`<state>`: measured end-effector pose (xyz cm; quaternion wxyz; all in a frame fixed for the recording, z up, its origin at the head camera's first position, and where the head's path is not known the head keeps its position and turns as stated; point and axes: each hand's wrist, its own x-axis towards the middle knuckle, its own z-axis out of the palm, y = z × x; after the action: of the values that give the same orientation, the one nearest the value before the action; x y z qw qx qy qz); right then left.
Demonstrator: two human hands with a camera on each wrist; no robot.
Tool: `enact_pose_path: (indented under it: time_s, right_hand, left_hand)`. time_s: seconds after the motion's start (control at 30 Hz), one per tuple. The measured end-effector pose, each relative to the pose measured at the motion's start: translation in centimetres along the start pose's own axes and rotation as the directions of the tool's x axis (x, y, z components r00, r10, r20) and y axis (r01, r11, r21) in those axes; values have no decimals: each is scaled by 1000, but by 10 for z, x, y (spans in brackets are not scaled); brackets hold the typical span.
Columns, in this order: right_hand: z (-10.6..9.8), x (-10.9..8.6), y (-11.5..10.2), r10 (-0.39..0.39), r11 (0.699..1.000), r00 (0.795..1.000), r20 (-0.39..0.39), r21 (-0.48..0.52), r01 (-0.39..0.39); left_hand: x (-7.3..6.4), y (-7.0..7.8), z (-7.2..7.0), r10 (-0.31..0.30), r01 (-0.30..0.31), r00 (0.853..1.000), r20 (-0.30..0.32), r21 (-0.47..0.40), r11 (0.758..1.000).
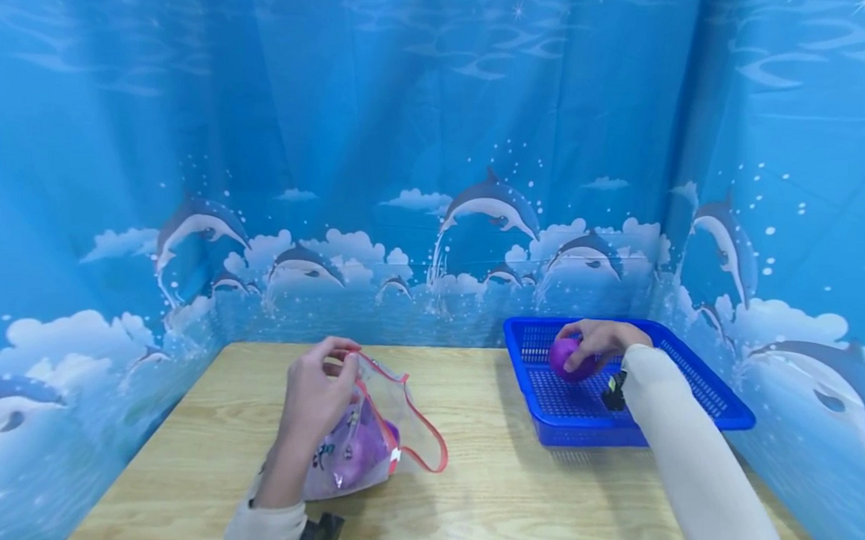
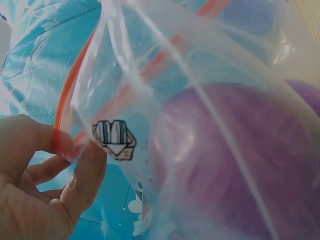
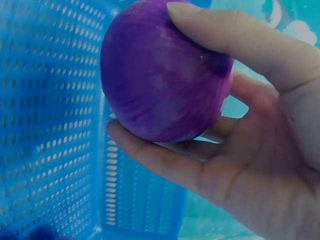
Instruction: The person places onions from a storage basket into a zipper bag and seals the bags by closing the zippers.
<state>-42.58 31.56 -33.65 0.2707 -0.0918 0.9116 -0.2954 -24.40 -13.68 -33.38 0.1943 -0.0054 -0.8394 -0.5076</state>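
Observation:
My right hand (image 1: 603, 339) grips a red onion (image 1: 567, 360) over the blue basket (image 1: 591, 434). In the right wrist view the thumb lies on top of the onion and the fingers are curled under it, with the perforated basket wall behind. My left hand (image 1: 315, 397) pinches the red-trimmed edge of a clear plastic bag (image 1: 332, 483) on the left of the table. The bag's mouth gapes toward the right. Purple onions (image 2: 225, 160) show through its plastic in the left wrist view, one large and another partly hidden at the right.
The basket stands on the right side of a light wooden table (image 1: 482, 494). A blue curtain (image 1: 407, 182) printed with dolphins hangs close behind the table and along both sides. A dark purple, blurred thing (image 3: 42, 233) shows at the lower left corner of the right wrist view.

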Motion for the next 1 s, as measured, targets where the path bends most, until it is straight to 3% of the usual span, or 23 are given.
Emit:
enact_pose_path:
  time_s: [0.13, 0.57, 0.73, 1.0]
  right_hand:
    - [0, -4, -9, -56, 998, 998, -1, -4, 56]
    - [6, -24, -52, -196, 965, 979, -53, -186, 183]
    - [14, -29, -71, -219, 953, 973, -77, -233, 196]
    - [34, -41, -107, -301, 909, 951, -68, -323, 264]
  left_hand:
    - [0, 0, 0, 5, -5, 1000, -2, 2, 1000]
    - [-1, 2, 2, 0, 0, 1000, 4, 8, 1000]
    - [-1, 3, 3, -1, 1, 1000, 2, 25, 1000]
    - [-1, 2, 4, 11, -11, 1000, 2, 25, 1000]
